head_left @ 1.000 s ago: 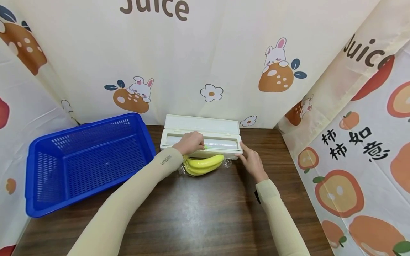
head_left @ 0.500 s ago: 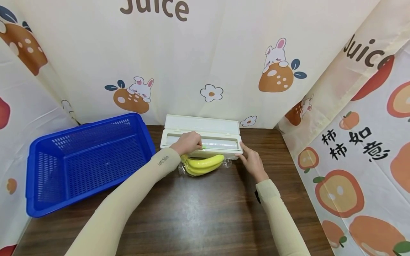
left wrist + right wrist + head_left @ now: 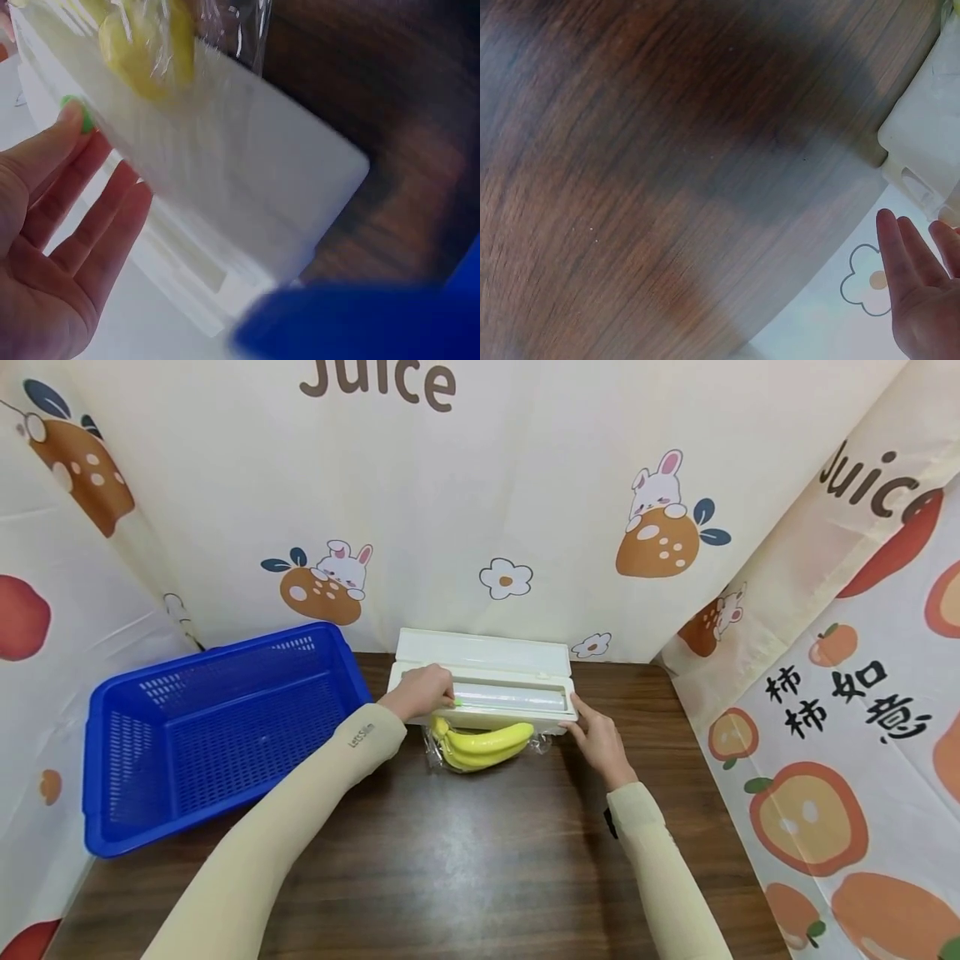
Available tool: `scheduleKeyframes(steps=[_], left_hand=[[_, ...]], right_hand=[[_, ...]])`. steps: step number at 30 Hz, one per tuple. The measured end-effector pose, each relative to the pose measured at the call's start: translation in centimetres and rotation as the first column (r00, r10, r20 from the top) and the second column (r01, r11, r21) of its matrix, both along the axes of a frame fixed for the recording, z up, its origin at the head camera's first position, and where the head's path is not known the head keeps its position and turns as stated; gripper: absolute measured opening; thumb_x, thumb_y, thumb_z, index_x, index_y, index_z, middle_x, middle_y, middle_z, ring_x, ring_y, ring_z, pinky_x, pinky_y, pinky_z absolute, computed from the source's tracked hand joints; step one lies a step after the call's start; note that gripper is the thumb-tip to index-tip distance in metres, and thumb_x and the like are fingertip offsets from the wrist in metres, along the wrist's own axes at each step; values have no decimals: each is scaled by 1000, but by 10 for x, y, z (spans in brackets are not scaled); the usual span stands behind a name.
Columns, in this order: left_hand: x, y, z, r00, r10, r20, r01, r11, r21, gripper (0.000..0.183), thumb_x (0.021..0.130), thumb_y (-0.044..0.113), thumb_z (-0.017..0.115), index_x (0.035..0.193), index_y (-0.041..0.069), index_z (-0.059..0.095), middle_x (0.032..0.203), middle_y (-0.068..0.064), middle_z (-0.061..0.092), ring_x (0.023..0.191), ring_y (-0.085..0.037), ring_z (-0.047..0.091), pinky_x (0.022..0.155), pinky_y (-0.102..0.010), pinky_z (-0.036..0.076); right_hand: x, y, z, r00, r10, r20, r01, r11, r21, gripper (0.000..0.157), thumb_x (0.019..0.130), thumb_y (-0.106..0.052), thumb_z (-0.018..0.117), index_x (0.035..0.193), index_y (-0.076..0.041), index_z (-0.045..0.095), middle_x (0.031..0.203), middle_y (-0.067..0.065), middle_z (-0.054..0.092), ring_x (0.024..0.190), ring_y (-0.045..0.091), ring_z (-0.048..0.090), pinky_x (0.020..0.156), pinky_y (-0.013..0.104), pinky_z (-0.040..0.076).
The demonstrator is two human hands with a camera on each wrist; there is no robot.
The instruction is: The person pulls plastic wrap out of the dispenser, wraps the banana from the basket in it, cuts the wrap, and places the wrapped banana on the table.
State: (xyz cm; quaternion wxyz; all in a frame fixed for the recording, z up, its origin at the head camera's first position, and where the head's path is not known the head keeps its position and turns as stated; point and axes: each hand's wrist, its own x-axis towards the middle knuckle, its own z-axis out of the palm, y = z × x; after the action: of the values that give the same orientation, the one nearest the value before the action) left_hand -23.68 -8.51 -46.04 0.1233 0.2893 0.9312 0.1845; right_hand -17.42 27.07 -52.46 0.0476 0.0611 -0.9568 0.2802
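Note:
A white cling film dispenser [image 3: 517, 719] lies at the table's back edge, its lid [image 3: 480, 648] flipped up. Inside rests a roll of film [image 3: 517, 697]. At the front opening, thumb and finger of my left hand [image 3: 420, 691] pinch a small green slide cutter [image 3: 86, 121]; the other fingers extend along the box in the left wrist view. My right hand [image 3: 602, 745] holds the dispenser's right end, thumb at the front and a finger at the side. In the right wrist view its other fingers [image 3: 900, 251] stretch out. Yellow bananas [image 3: 483, 746] in clear film lie before the box.
A blue plastic basket [image 3: 101, 760] stands on the left, its right side close to my left forearm. Printed curtains [image 3: 450, 485] hang behind the dispenser and along both sides. Dark wooden table [image 3: 450, 860] extends in front of the bananas.
My left hand has slid left along the dispenser's front with the green slide cutter. My right hand keeps its place at the right end. The head view has shifted slightly.

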Motion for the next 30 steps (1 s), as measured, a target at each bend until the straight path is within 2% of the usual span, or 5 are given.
scheduleKeyframes(steps=[5, 11, 22, 25, 30], left_hand=[[0, -1, 4, 1000, 2, 2, -2, 1000, -27, 9, 97, 15, 78, 95, 9, 84, 98, -7, 79, 84, -20, 73, 77, -39, 61], [2, -11, 3, 1000, 8, 11, -8, 1000, 22, 9, 96, 12, 79, 95, 6, 85, 95, -9, 80, 85, -20, 73, 81, -38, 62], [3, -27, -2, 998, 63, 20, -63, 997, 45, 9, 96, 12, 79, 94, 7, 86, 94, -6, 80, 77, -13, 65, 75, -34, 57], [4, -29, -2, 998, 66, 13, -67, 996, 51, 11, 97, 12, 78, 91, 7, 85, 91, -5, 79, 74, -12, 60, 72, -34, 54], [5, -27, -1, 999, 51, 12, -51, 997, 51, 11, 98, 11, 76, 94, 5, 84, 93, -7, 79, 76, -13, 62, 74, -35, 57]], right_hand=[[-1, 0, 0, 1000, 3, -6, -3, 1000, 13, 64, 100, -23, 75, 156, -7, 50, 147, 26, 58, 97, 38, 67, 75, 52, 52], [-1, 0, -1, 1000, -7, -8, 8, 1000, 18, 65, 99, -25, 75, 157, -8, 51, 147, 25, 58, 109, 43, 69, 79, 56, 55], [-1, 1, -5, 1000, -7, -15, 7, 1000, 10, 65, 99, -24, 75, 157, -9, 50, 148, 25, 58, 103, 42, 69, 77, 53, 53], [-2, 1, -6, 1000, 2, -14, -2, 1000, 7, 65, 100, -24, 74, 158, -9, 49, 148, 25, 57, 101, 41, 68, 77, 53, 53], [-2, 0, -5, 1000, 4, -16, -5, 1000, -8, 66, 100, -22, 74, 158, -7, 48, 150, 24, 55, 104, 41, 68, 79, 52, 53]])
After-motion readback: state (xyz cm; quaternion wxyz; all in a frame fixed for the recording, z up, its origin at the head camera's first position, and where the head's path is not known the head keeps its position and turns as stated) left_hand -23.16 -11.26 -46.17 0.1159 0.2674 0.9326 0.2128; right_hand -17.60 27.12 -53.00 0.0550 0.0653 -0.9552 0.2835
